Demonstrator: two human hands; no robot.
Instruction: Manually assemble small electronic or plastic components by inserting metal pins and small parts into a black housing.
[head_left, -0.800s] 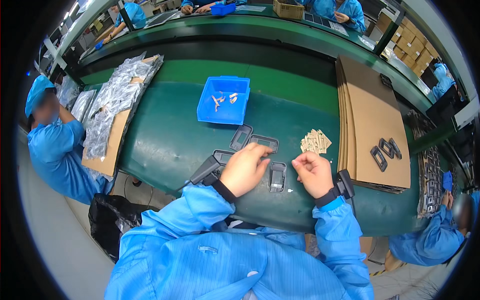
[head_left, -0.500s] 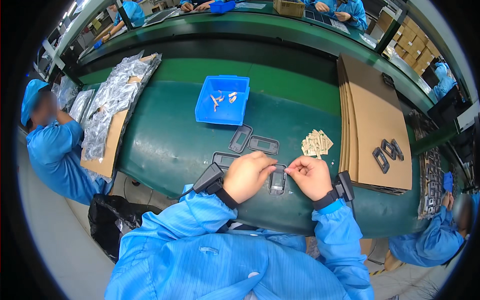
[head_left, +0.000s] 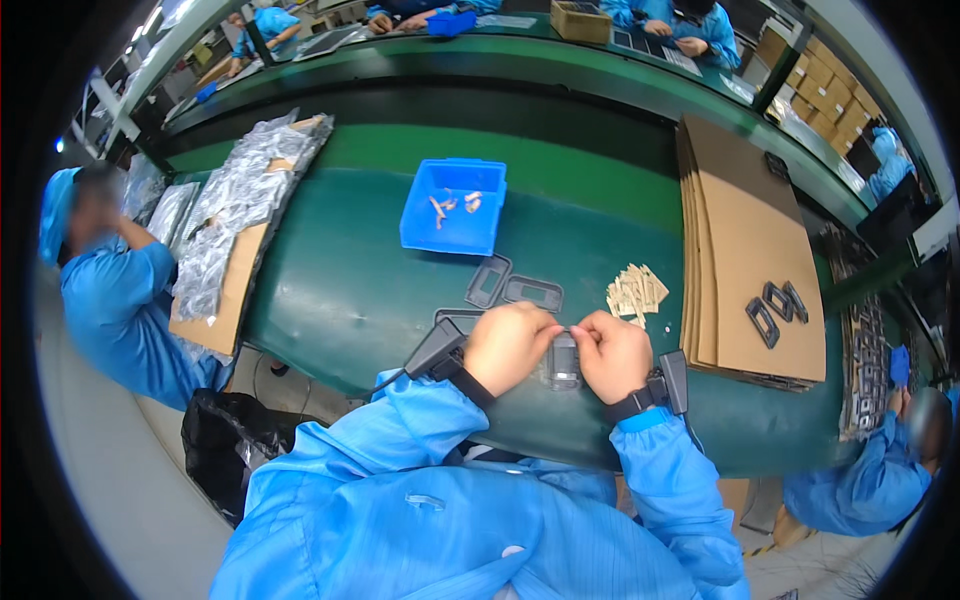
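Observation:
A small grey rectangular plastic frame [head_left: 563, 364] with a window lies on the green table in front of me. My left hand [head_left: 506, 346] is closed in a pinch at its upper edge. There my right hand [head_left: 616, 356] meets it, thumb and forefinger also pinched. Anything between the fingertips is hidden or too small to make out. Just beyond my left hand lie more grey frames [head_left: 534, 291], one partly covered by that hand. To the right, past my right hand, is a loose pile of pale paper-like strips [head_left: 636, 293].
A blue bin [head_left: 452, 244] with peeled scraps stands farther back. Stacked cardboard sheets [head_left: 745, 250] on the right carry several black frames [head_left: 763, 322]. On the left, plastic-wrapped parts [head_left: 232, 190] lie on cardboard. A black bag [head_left: 225, 440] hangs low left. Co-workers sit on both sides and opposite.
My right hand has moved left, bringing its fingertips against those of my left hand at the frame's upper edge. The whole view has shifted slightly.

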